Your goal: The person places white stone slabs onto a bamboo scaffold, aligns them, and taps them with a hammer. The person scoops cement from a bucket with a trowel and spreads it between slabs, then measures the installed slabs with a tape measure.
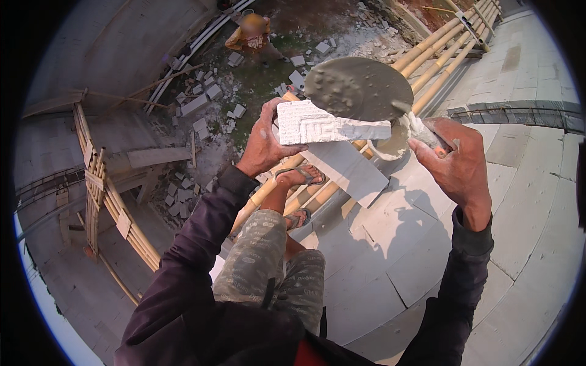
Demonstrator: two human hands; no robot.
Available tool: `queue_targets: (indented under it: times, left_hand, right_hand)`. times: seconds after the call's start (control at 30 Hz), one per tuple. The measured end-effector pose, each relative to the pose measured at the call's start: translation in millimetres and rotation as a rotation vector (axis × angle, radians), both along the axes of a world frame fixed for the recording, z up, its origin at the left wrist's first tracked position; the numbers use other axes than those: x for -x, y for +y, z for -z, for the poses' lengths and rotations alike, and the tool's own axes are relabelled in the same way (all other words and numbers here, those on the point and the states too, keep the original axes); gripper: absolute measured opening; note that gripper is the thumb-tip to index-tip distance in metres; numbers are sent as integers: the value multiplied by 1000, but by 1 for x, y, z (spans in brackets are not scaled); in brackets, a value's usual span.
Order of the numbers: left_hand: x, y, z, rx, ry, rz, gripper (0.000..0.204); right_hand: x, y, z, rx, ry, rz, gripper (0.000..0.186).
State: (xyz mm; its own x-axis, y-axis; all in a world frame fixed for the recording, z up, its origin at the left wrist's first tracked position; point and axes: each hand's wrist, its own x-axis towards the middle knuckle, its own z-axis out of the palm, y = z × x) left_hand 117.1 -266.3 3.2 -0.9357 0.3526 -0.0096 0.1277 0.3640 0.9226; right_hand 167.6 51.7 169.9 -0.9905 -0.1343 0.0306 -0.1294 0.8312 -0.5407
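Note:
My left hand (265,143) grips the left end of a white lightweight block piece (311,123), thumb below and fingers above. The block's near face carries ridged marks, with a smoother smear toward its right end. Just behind it is a round tub of wet grey mortar (357,85), its surface lumpy and pitted. My right hand (458,158) is closed around the mortar-caked handle of a trowel (427,135), which has an orange end. I cannot make out the trowel's blade clearly. A whitish rounded container (394,143) shows between the block and my right hand.
Bamboo poles (427,58) run beside a pale block wall (390,268); my sandalled feet stand on the poles. A flat pale board (348,168) lies beneath the block. Far below, a person in a yellow hat (253,39) is among broken blocks (195,105). More bamboo scaffolding (116,198) stands left.

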Motion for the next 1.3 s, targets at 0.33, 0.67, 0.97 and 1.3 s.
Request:
queue_targets:
  times: [0.33,0.67,0.97,1.3]
  left_hand:
    - [2,-1,17,-48,-16,19,96]
    - [3,-2,13,-15,-85,22,104]
    - [2,2,10,27,-111,17,106]
    - [-9,-32,6,368,-39,-67,131]
  right_hand:
    - [-30,3,24,-341,252,-56,34]
    - [-62,26,63,-14,226,219,31]
    - [-83,114,249,282,-244,806,32]
    - [-5,163,582,-482,-430,893,19]
